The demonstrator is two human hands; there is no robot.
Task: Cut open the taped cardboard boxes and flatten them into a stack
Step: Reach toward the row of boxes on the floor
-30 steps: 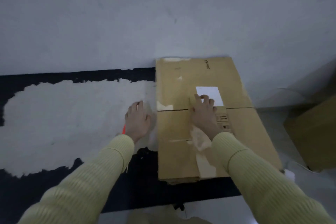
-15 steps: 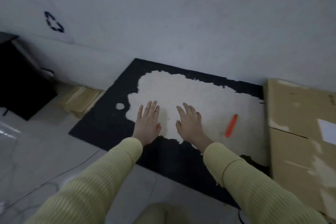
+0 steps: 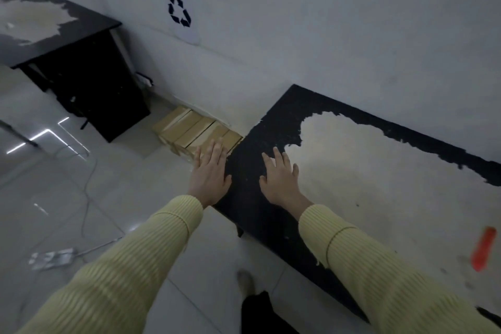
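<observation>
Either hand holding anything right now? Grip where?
Nothing is held. The left hand and right hand are both open, fingers straight; the orange cutter lies untouched on the table.

The low black table top (image 3: 257, 206) has a matt, finely speckled dark coating, worn away over a broad ragged patch (image 3: 379, 184) that bares pale, dull, chalky-looking board; the black desk (image 3: 89, 84) at far left peels the same way on top. The pale floor tiles (image 3: 54, 184) are smooth and glossy, mirroring strips of light, while the white painted wall (image 3: 325, 22) is matt and the flattened brown cardboard pile (image 3: 189, 130) is dull, dry paperboard. The pale-yellow sleeves (image 3: 122, 279) are soft ribbed knit cloth, and the small orange tool (image 3: 484, 249), though blurred, looks like smooth plastic.
</observation>
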